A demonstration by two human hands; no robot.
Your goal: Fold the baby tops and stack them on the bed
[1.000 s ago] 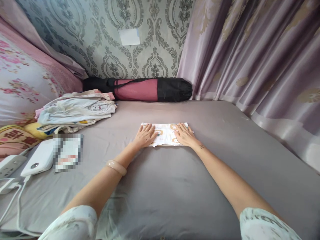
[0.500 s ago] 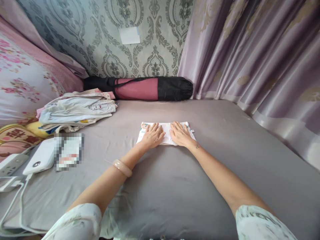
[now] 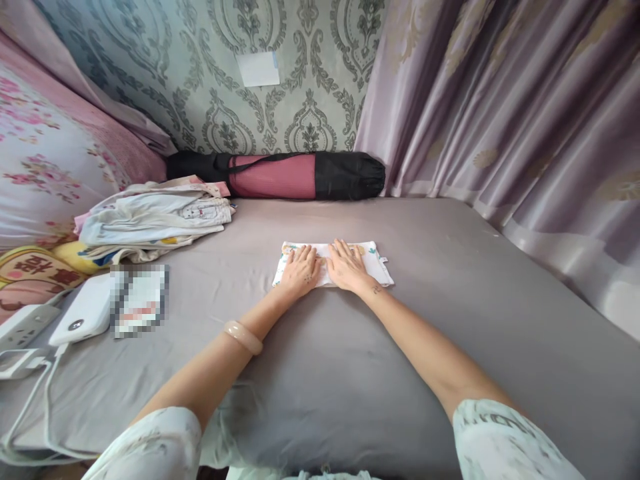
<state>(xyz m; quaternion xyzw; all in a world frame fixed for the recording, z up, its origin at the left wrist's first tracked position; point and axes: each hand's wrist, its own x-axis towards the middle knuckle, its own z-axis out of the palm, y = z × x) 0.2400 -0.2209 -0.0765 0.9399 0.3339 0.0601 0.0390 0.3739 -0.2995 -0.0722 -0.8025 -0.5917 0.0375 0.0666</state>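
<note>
A small white garment or cloth (image 3: 376, 270) with coloured prints lies folded into a flat rectangle on the grey sheet. A little tag sticks out at its right edge. My left hand (image 3: 301, 270) rests palm down on its left half, fingers stretched out and pointing away from me. Close beside it, my right hand (image 3: 347, 267) lies flat near the middle of the cloth, its fingers also extended. Both palms press on the fabric without gripping it. The hands hide much of the cloth's centre.
The grey sheet (image 3: 440, 320) spreads all around. A pile of clothes (image 3: 155, 217) lies at the left, near a white power bank (image 3: 87, 307), a power strip (image 3: 25, 325) and cables. Along the patterned wall lies a rolled mat in a black-and-pink bag (image 3: 273, 177). Curtains (image 3: 490, 100) hang at the right.
My right hand has slid left across the cloth towards my left hand, uncovering its right end. My left hand has shifted slightly left.
</note>
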